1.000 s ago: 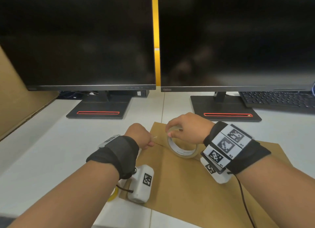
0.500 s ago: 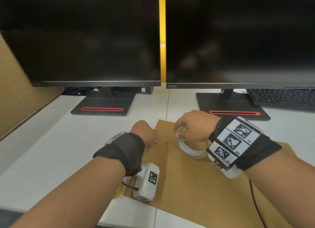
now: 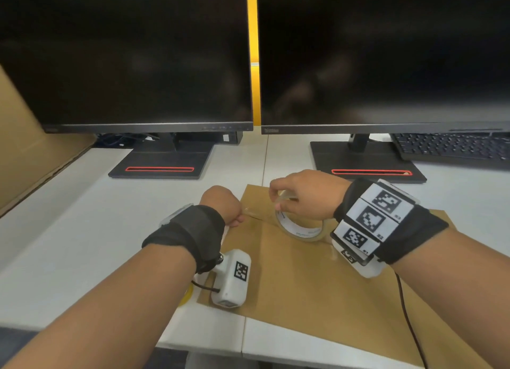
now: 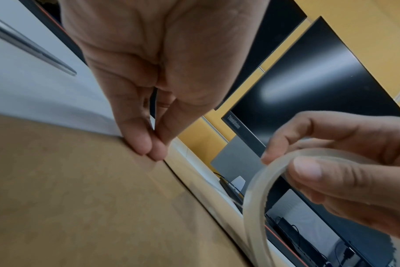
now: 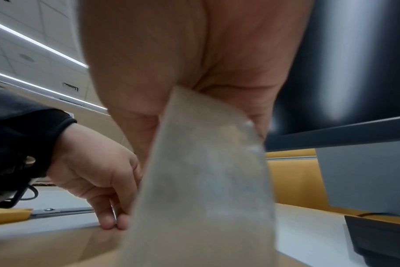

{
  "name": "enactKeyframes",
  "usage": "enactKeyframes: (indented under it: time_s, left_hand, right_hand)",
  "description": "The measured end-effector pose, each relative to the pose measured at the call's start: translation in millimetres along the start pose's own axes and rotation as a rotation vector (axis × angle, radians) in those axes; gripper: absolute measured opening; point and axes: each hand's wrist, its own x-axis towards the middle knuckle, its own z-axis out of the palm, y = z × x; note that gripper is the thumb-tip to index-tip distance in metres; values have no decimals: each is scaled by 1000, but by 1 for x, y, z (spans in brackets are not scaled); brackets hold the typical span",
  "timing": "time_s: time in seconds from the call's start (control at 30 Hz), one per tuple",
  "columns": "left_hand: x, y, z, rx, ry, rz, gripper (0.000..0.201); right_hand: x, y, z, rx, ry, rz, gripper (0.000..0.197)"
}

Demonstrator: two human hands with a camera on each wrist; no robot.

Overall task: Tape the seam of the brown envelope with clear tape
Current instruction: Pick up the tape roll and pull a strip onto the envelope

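1. Moved since the earlier frames: right hand (image 3: 309, 196) and tape roll (image 3: 300, 227) have shifted rightward along the brown envelope (image 3: 317, 285), away from the left hand (image 3: 220, 205); a longer strip of clear tape (image 3: 258, 212) now spans the gap between them.
2. Brown envelope: lies flat on the white worktop (image 3: 82, 230), lower centre of the head view, its far corner pointing at the gap between the monitors.
3. Left hand: centre of the head view, at the envelope's left edge. Fingers (image 4: 146, 142) together, tips pressed down on the paper at the strip's end, as the left wrist view shows.
4. Right hand: right of centre in the head view. Fingers curled round the top of the tape roll, thumb on the outer face, roll standing on edge with its lower rim at the envelope.
5. Clear tape: runs from the left fingertips to the roll, low over the envelope; whether it is fully stuck down cannot be told.
6. Two dark monitors (image 3: 124, 53), upper half of the head view, on black stands with red-outlined slots.
7. Keyboard (image 3: 452, 147), right edge, behind the right monitor's base.
8. Cardboard sheet (image 3: 24, 147), left edge, leaning.
9. Scissors (image 5: 57, 210), lower left of the right wrist view, flat on the worktop behind the left hand.
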Motion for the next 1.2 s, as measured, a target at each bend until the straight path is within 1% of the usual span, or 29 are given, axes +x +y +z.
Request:
enactKeyframes:
  time_s: [0.1, 0.2, 0.37, 0.63, 0.7, 0.8, 0.87, 0.93, 1.03, 1.1, 1.13, 1.2]
  left_hand:
    - [0, 0, -2, 40, 21, -33, 11]
    - [4, -4, 0, 140, 61, -7, 23]
    - [9, -5, 1, 247, 114, 7, 15]
    - [17, -4, 4, 277, 131, -14, 28]
    - [16, -3, 5, 287, 127, 11, 26]
    - [13, 1, 6, 300, 151, 95, 4]
    - [13, 2, 8, 318, 157, 158, 13]
    - [12, 5, 9, 416, 159, 168, 19]
    - [7, 10, 8, 575, 174, 187, 9]
    - [4, 12, 10, 649, 191, 195, 4]
    - [3, 13, 11, 660, 205, 205, 4]
    - [-2, 12, 13, 664, 218, 234, 11]
  right_hand:
    - [3, -3, 0, 32, 34, 7, 20]
    - [7, -7, 0, 55, 25, 7, 23]
    - [14, -11, -2, 63, -4, 29, 24]
    - [23, -11, -3, 81, -28, 39, 25]
    - [24, -10, -3, 68, -28, 34, 25]
    - [23, -9, -3, 55, -35, 30, 25]
    - [21, -9, -3, 50, -40, 25, 26]
    - [20, -9, -4, 46, -56, 20, 28]
    - [14, -6, -5, 24, -80, 31, 35]
    - [8, -1, -5, 60, -72, 60, 39]
    - [4, 2, -6, 91, -61, 70, 40]
    - [-4, 9, -8, 121, -23, 70, 39]
